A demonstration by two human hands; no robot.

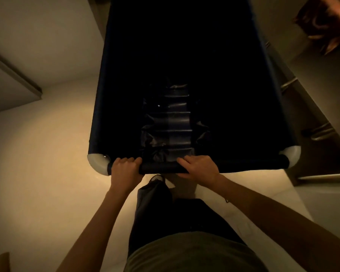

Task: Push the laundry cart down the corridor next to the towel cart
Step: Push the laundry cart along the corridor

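The laundry cart (104, 95) is a deep dark-blue fabric bin with white rounded corner caps, filling the upper middle of the view. Its near rim is a padded bar (159, 167). My left hand (126, 166) is wrapped around that bar near the left corner. My right hand (199, 166) grips the same bar right of centre. Inside the bin lies crumpled dark shiny fabric (168, 126); the rest of the interior is too dark to read. No towel cart is identifiable in view.
Pale floor (47, 154) stretches to the left of the cart, with a wall base and frame (14, 75) at the far left. A metal rail structure (320, 130) stands close on the right. Patterned brown material (326, 22) shows top right. My legs are behind the cart.
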